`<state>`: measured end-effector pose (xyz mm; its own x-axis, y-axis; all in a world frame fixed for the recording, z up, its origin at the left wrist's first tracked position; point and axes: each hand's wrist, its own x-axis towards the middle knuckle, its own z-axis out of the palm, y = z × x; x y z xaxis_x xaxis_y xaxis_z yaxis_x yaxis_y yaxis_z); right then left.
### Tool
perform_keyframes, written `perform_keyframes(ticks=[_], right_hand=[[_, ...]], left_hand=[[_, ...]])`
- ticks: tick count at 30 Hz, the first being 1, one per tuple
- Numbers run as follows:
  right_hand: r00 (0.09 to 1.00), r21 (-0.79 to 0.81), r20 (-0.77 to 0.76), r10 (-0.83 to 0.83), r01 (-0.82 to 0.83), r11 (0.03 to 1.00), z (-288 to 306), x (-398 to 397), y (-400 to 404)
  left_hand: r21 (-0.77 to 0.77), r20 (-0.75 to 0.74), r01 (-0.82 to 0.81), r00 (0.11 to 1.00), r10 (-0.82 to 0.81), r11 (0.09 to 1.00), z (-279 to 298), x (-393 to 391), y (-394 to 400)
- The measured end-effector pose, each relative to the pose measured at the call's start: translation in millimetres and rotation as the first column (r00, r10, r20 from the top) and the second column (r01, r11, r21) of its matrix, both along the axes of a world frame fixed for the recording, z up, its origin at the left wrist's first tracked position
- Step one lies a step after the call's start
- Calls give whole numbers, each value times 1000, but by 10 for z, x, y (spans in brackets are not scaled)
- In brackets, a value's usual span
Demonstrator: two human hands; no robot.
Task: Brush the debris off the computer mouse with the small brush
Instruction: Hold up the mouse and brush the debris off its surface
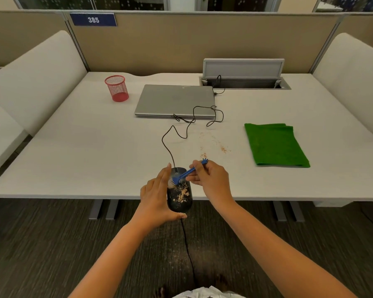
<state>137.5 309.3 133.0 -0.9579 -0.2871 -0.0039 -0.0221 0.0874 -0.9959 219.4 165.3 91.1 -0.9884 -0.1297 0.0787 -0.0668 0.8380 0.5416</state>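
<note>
Both our bare forearms enter from the bottom edge and meet at the near edge of the pale grey desk (73,160). Our left hand (157,196) holds the black corded computer mouse (179,198) from its left side: the fingers lie flat along the left flank, and the thumb curls under the near end. The mouse overhangs the desk's near edge, so that its rear half shows against the dark carpet. Whether its front rests on the desktop, we cannot tell.

Our right hand (211,179) sits just right of the mouse and pinches the small blue plastic brush (186,173) by the middle of its handle, fingers closed around it. The handle runs diagonally: its forked tail points up and right past the knuckles, and its white bristle head points down and left, touching the mouse's upper surface near the front left. Tan crumb debris (182,193) covers the mouse's middle and rear, directly behind the bristles. More tan crumbs (223,149) lie scattered on the desktop beyond the right hand.

The mouse's thin black cable (174,134) loops away to a closed silver laptop (176,100). A folded green cloth (275,145) lies well apart to the right; a red mesh cup (117,88) stands at far left.
</note>
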Motion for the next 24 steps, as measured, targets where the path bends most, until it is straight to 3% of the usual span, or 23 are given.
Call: perform_keyframes(ticks=[15,20,24], right_hand=[[985,-118,136,-110,127,985,34,-133,147],[995,12,52,-81,80,997,-37,-98,152],[997,-33,12,-79,79,996,6,-103,155]], left_hand=[[59,-6,-10,1000,10,998,1,-17,39],[94,-3,-11,1000,12,995,-23,-4,23],[80,-3,-9,1000,9,997,-29,2,11]])
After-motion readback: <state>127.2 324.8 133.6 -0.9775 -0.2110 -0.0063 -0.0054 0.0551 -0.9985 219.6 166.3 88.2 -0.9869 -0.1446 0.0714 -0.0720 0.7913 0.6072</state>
